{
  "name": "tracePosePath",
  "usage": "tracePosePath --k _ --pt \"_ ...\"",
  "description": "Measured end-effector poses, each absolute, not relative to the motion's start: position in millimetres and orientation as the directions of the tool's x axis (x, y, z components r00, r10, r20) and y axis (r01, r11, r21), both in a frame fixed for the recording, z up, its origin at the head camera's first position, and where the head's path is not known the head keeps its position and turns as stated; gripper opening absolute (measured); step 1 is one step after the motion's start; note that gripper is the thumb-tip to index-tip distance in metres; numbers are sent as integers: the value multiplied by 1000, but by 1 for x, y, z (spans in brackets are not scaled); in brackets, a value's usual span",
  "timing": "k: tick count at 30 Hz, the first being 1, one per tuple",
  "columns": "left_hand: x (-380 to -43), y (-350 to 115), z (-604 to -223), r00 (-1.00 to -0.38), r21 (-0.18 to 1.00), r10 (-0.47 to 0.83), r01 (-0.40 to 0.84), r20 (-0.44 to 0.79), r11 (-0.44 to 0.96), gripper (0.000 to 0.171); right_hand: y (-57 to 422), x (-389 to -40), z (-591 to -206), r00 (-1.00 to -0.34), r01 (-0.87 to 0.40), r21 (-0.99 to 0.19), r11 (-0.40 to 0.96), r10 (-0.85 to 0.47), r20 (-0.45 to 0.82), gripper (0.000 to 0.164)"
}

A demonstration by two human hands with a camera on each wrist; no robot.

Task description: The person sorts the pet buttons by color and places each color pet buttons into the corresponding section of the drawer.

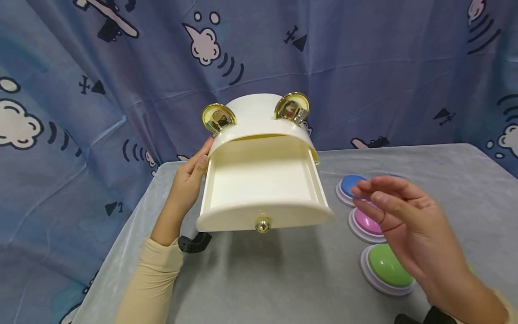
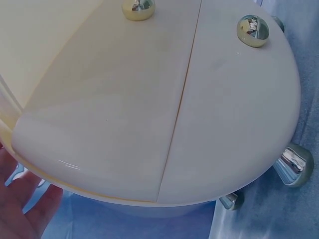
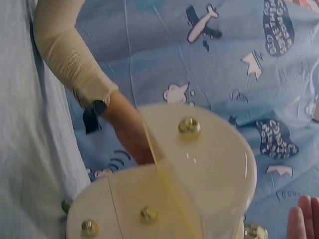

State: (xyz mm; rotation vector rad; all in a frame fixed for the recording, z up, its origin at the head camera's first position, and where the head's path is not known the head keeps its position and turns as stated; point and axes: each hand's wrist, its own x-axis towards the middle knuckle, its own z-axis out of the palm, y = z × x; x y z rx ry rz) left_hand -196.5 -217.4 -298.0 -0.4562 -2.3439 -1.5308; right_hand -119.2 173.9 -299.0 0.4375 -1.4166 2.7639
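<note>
Left hand point(image 1: 188, 173) pressed side of cream box point(image 1: 256, 110), fingers straight, probably steadying it with drawer point(image 1: 263, 180) out; right hand point(image 1: 417, 227), right of box, loose, pinching nothing.

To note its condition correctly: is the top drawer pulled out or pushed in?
Pulled out: the top drawer juts forward from the white cabinet, its inside showing.

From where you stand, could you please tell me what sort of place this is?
Probably an indoor tabletop demonstration space: a cartoon-print blue curtain hangs behind a grey-covered table, which bears colourful domed buttons.
</note>
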Motion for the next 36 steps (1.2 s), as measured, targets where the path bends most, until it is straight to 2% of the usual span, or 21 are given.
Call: tracePosePath --k 6,9,13,17,20,24,27,32,33,36 --pt "-198 -217 -301 -901 823 90 425 424 376 43 174 -142 -291 -967 -162 -740 -653 -45 251 28" --pt "-198 -218 -300 -900 821 85 425 427 381 43 174 -156 -292 -972 -178 -762 -623 -10 236 27" --pt "-197 -219 -300 -903 821 80 418 422 388 43 180 -171 -297 -988 -125 -814 -567 -7 156 26" --pt "-197 -218 -300 -901 820 83 424 427 385 44 189 -182 -303 -993 -87 -815 -573 -12 114 29" --pt "-197 -217 -300 -897 822 94 435 433 369 44 195 -189 -310 -994 -85 -853 -515 -9 105 34" --pt "-198 -217 -300 -897 820 101 435 430 372 44 201 -199 -318 -1000 -4 -949 -316 -26 13 52" --pt "-197 -217 -300 -898 814 101 432 428 388 44 206 -205 -321 -997 74 -996 -57 -31 -72 70" --pt "-197 -216 -299 -895 810 109 438 432 391 44 218 -221 -322 -994 53 -928 370 -69 -84 82" --pt "-197 -216 -299 -894 810 109 440 434 388 44 221 -225 -323 -992 40 -912 408 -90 -84 82" --pt "-197 -216 -300 -896 813 106 437 432 384 44 231 -239 -328 -980 36 -922 385 -165 -107 81"
